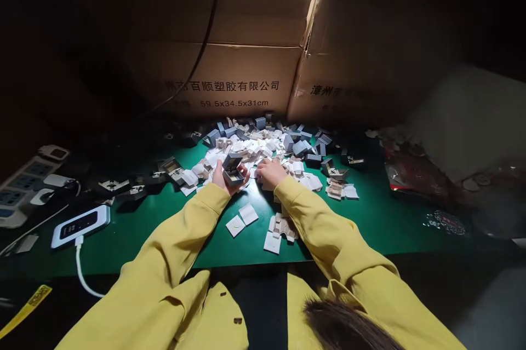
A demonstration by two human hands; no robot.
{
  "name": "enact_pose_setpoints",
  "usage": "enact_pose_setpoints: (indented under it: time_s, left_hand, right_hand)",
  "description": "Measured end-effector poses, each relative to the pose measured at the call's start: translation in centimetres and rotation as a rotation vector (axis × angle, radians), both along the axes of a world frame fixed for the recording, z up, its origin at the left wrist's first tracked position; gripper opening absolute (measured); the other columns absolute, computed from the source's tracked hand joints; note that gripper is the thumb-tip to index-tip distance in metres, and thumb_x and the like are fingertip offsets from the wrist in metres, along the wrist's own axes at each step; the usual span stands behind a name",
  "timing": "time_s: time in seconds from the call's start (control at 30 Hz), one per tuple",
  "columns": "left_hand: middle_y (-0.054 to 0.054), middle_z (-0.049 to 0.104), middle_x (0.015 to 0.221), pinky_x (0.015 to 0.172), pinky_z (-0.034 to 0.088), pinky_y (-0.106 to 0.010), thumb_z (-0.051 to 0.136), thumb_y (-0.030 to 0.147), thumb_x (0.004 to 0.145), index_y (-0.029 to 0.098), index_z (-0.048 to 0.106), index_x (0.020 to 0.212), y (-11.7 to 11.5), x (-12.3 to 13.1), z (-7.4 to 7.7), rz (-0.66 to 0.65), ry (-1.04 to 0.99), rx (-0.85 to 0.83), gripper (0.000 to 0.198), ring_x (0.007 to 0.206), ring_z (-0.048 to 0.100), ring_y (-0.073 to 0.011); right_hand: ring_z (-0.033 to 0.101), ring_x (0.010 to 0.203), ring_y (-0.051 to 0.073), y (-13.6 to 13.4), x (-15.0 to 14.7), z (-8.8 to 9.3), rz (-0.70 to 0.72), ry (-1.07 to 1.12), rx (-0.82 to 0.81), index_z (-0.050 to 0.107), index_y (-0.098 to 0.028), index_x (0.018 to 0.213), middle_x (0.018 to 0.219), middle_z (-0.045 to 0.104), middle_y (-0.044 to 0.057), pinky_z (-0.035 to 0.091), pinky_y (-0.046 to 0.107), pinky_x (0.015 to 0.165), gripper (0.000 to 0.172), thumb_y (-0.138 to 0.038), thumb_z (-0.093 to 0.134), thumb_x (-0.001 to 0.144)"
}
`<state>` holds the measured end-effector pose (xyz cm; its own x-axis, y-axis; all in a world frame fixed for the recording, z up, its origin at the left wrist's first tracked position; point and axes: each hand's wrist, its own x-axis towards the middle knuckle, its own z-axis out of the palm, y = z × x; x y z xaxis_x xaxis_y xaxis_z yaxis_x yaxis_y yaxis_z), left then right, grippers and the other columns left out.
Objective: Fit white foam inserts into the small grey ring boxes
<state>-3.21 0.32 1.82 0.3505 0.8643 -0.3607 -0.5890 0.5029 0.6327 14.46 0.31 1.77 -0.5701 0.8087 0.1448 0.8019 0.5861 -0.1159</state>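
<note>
My left hand (223,179) is wrapped round a small dark grey hinged gift box (233,168), its lid raised and a pale lining showing inside. Just to the right, my right hand (270,173) reaches down at the near edge of a heap of white folded card inserts (263,147). Its fingers are curled together, and whatever they may pinch is hidden. Between my forearms lie two flat white card pieces (242,220). A folded beige-and-white insert (282,229) rests beside my right sleeve.
Grey boxes (303,147) ring the heap on the green table (197,254). Tall cartons (230,76) stand behind, with a dark cable (209,27) hanging in front. At left are a power strip (30,177) and a white device (81,225); at right, a red plastic bag (415,169).
</note>
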Motion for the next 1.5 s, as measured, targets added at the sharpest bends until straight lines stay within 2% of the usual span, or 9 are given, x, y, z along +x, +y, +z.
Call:
enact_pose_setpoints:
  time_s: [0.13, 0.33, 0.53, 0.63, 0.77, 0.97, 1.1, 1.27, 1.5]
  left_hand:
    - [-0.01, 0.062, 0.075, 0.065, 0.054, -0.039, 0.018, 0.075, 0.075, 0.015, 0.06, 0.082, -0.3, 0.2, -0.5, 0.007, -0.154, -0.077, 0.073, 0.071, 0.061, -0.0198]
    - [-0.009, 0.062, 0.075, 0.061, 0.051, -0.031, 0.034, 0.05, 0.086, 0.012, 0.06, 0.092, -0.9, 0.2, -1.1, -0.072, -0.236, -0.092, 0.047, 0.067, 0.06, -0.0162]
    - [-0.008, 0.063, 0.081, 0.072, 0.053, -0.038, 0.027, 0.054, 0.088, 0.014, 0.054, 0.114, 0.5, 1.4, -1.1, -0.272, -0.208, -0.036, 0.056, 0.073, 0.063, -0.0166]
    - [-0.012, 0.064, 0.093, 0.069, 0.055, -0.04, 0.028, 0.052, 0.088, 0.015, 0.051, 0.117, 2.2, 2.5, -1.6, -0.352, -0.113, 0.004, 0.052, 0.081, 0.065, -0.0203]
    - [-0.015, 0.063, 0.104, 0.07, 0.054, -0.044, 0.035, 0.048, 0.088, 0.018, 0.047, 0.123, 3.9, 3.6, -2.4, -0.47, -0.027, 0.049, 0.047, 0.089, 0.065, -0.0263]
    - [-0.018, 0.061, 0.111, 0.081, 0.049, -0.052, 0.035, 0.041, 0.09, 0.015, 0.043, 0.127, 3.9, 3.4, -2.3, -0.535, -0.077, 0.024, 0.046, 0.099, 0.062, -0.0299]
    - [-0.017, 0.061, 0.112, 0.085, 0.046, -0.055, 0.036, 0.031, 0.09, 0.017, 0.039, 0.131, 3.3, 3.4, -2.0, -0.6, -0.116, 0.029, 0.043, 0.102, 0.061, -0.0301]
    - [-0.016, 0.065, 0.105, 0.083, 0.048, -0.053, 0.039, 0.033, 0.089, 0.016, 0.037, 0.132, 3.0, 3.5, -2.3, -0.609, -0.043, 0.051, 0.045, 0.097, 0.063, -0.0303]
    - [-0.011, 0.066, 0.099, 0.078, 0.053, -0.042, 0.043, 0.031, 0.089, 0.02, 0.044, 0.127, 2.7, 3.7, -2.7, -0.601, 0.039, 0.115, 0.039, 0.088, 0.065, -0.0235]
  right_hand:
    - [0.054, 0.086, 0.023, 0.6, -0.8, -0.2, -0.074, 0.078, -0.013, 0.062, -0.015, 0.065, 0.076, 0.064, 0.009, 0.039, 0.032, 0.073, 0.005, -0.012, 0.06, 0.068]
    - [0.054, 0.069, 0.017, 0.1, 1.6, 0.7, -0.308, 0.355, 0.003, 0.06, -0.016, 0.08, 0.074, 0.062, 0.006, 0.04, 0.027, 0.063, 0.021, -0.02, 0.039, 0.082]
    - [0.057, 0.072, 0.014, -0.3, 3.7, 0.1, -0.405, 0.607, 0.045, 0.056, -0.014, 0.097, 0.085, 0.063, 0.005, 0.045, 0.024, 0.066, 0.034, -0.028, 0.027, 0.086]
    - [0.058, 0.082, 0.018, -0.3, 4.5, -1.0, -0.483, 0.743, 0.175, 0.058, -0.013, 0.099, 0.092, 0.063, 0.008, 0.046, 0.028, 0.071, 0.035, -0.027, 0.029, 0.085]
    - [0.055, 0.087, 0.021, -0.6, 5.8, -2.1, -0.383, 0.671, 0.337, 0.057, -0.018, 0.108, 0.092, 0.062, 0.009, 0.045, 0.034, 0.079, 0.031, -0.023, 0.037, 0.085]
    - [0.056, 0.081, 0.019, -1.7, 5.6, -0.9, -0.318, 0.697, 0.45, 0.061, -0.021, 0.086, 0.084, 0.061, 0.007, 0.048, 0.033, 0.074, 0.019, -0.02, 0.043, 0.083]
    - [0.06, 0.076, 0.016, -2.7, 4.8, -0.1, -0.187, 0.794, 0.444, 0.06, -0.022, 0.089, 0.082, 0.064, 0.005, 0.05, 0.03, 0.069, 0.018, -0.018, 0.043, 0.084]
    - [0.062, 0.078, 0.014, -3.0, 4.3, -0.1, -0.06, 0.78, 0.351, 0.059, -0.022, 0.091, 0.085, 0.067, 0.004, 0.05, 0.029, 0.072, 0.019, -0.018, 0.041, 0.087]
    - [0.063, 0.079, 0.013, -2.9, 4.0, -0.6, -0.065, 0.775, 0.286, 0.061, -0.021, 0.093, 0.087, 0.068, 0.004, 0.051, 0.027, 0.071, 0.023, -0.02, 0.038, 0.088]
